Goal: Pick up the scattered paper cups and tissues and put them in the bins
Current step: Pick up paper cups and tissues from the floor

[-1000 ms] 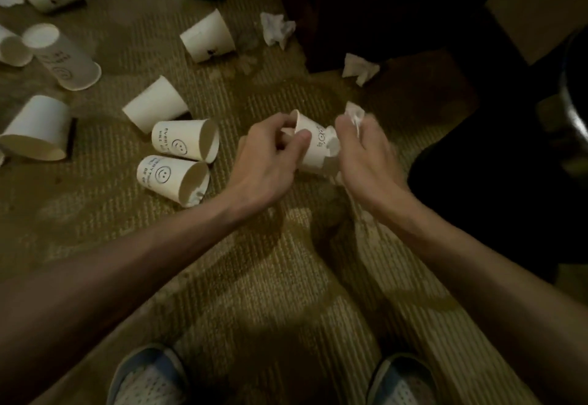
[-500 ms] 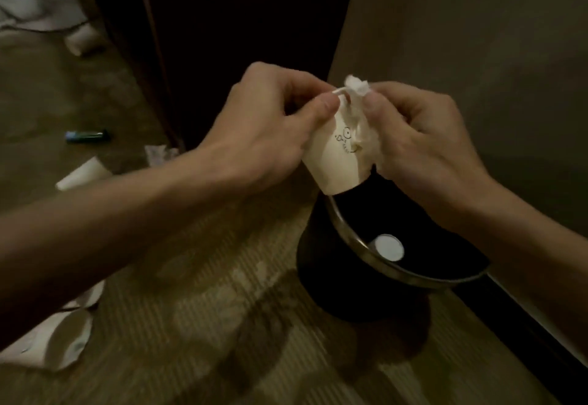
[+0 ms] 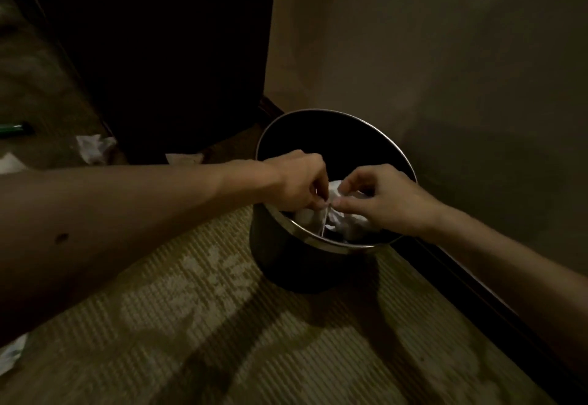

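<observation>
A black round bin (image 3: 334,246) with a shiny metal rim stands on the carpet against the wall. Both my hands are over its mouth. My left hand (image 3: 296,182) reaches in from the left, fingers pinched on a white paper cup (image 3: 319,218) that hangs just inside the near rim. My right hand (image 3: 386,202) comes from the right, thumb and forefinger pinched on crumpled white tissue (image 3: 337,193) touching the cup. The two white pieces are bunched together, and their edges are hard to tell apart. The bottom of the bin is hidden in the dark.
A dark cabinet (image 3: 159,54) stands behind the bin on the left, a plain wall (image 3: 429,54) with a dark skirting board on the right. On the carpet at left lie crumpled tissues (image 3: 94,147) (image 3: 184,158), a small green object (image 3: 16,128) and white paper (image 3: 12,353).
The view has swung from the cup-strewn carpet to the bin. Both hands carried the cup and tissue over and have lowered them from above the rim into the bin's mouth.
</observation>
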`<state>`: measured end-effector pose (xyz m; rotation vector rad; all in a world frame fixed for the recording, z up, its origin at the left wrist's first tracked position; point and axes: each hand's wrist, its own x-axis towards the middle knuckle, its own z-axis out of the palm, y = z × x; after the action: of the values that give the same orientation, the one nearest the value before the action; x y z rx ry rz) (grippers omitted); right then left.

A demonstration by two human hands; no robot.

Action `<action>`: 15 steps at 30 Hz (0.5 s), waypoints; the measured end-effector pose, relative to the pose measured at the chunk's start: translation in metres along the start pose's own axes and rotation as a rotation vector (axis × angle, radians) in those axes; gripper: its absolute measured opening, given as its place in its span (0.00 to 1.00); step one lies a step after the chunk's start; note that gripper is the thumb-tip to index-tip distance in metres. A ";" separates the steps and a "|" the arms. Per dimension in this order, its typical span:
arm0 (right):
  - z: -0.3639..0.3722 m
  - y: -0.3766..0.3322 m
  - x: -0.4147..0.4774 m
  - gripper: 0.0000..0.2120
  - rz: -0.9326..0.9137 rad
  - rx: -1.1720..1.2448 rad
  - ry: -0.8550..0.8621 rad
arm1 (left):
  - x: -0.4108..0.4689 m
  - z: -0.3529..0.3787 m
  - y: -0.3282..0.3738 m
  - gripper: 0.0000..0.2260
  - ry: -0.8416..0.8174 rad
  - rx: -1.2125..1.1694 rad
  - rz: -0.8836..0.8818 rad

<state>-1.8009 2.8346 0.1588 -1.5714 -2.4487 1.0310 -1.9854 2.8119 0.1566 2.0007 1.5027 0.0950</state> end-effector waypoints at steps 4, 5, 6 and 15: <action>-0.008 -0.014 -0.002 0.08 -0.005 -0.063 -0.039 | -0.016 -0.010 -0.002 0.08 0.059 0.067 0.034; -0.009 -0.018 -0.004 0.06 -0.036 -0.113 0.011 | -0.023 -0.017 -0.003 0.07 0.111 0.060 0.044; -0.008 -0.025 -0.007 0.04 -0.078 -0.132 0.077 | -0.033 -0.024 -0.005 0.06 0.177 0.057 0.055; 0.082 -0.142 -0.013 0.04 -0.488 0.192 0.124 | -0.156 -0.044 -0.104 0.07 0.476 0.021 -0.164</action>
<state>-1.9378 2.7467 0.1782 -0.8852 -2.3811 1.0023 -2.1458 2.7087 0.1855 1.9473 1.9596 0.5195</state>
